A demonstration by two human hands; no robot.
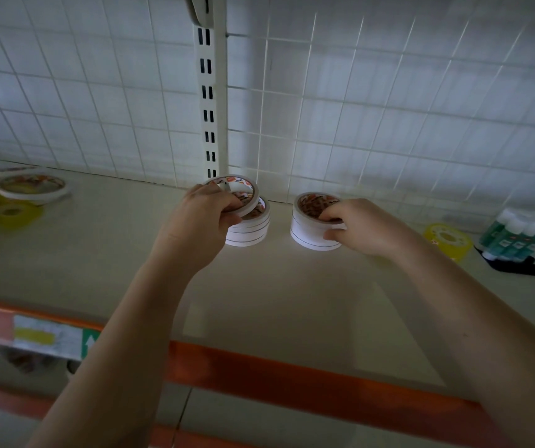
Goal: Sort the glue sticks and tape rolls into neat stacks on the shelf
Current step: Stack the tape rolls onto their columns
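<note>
Two stacks of white tape rolls stand at the back of the shelf (275, 302). My left hand (201, 221) grips a thin white tape roll (243, 192), tilted just above the left stack (253, 231). My right hand (363, 227) holds the right stack (308, 231), fingers curled over its top roll and thumb at its side. A yellow tape roll (448, 240) lies further right. A pack of green glue sticks (518, 234) with white caps lies at the far right.
At the far left lie loose white tape rolls (30, 187) and yellow tape rolls (11, 213). A wire grid back wall (388, 108) and a slotted upright post (209, 101) close the rear. An orange strip (292, 373) marks the shelf's front edge.
</note>
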